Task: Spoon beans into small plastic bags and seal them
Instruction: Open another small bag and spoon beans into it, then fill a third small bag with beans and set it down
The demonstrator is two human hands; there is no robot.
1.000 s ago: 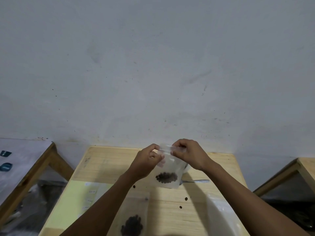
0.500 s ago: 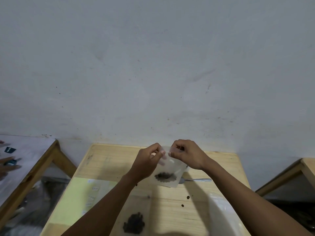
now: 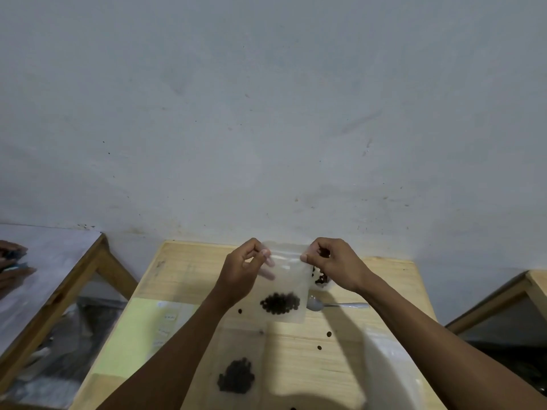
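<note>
Both hands, left hand [image 3: 241, 269] and right hand [image 3: 334, 263], pinch the bag [image 3: 285, 287] top above the table [image 3: 367, 276], now spread wider apart than a second ago, so seal's probably nearly done

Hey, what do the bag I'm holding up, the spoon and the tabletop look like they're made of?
The bag: thin clear plastic, slightly glossy; the dark beans show through it. The spoon: probably metal, silvery with a dull shine along the handle. The tabletop: pale wood or wood laminate, matte, with fine straight grain lines; which of the two can't be told.
</note>
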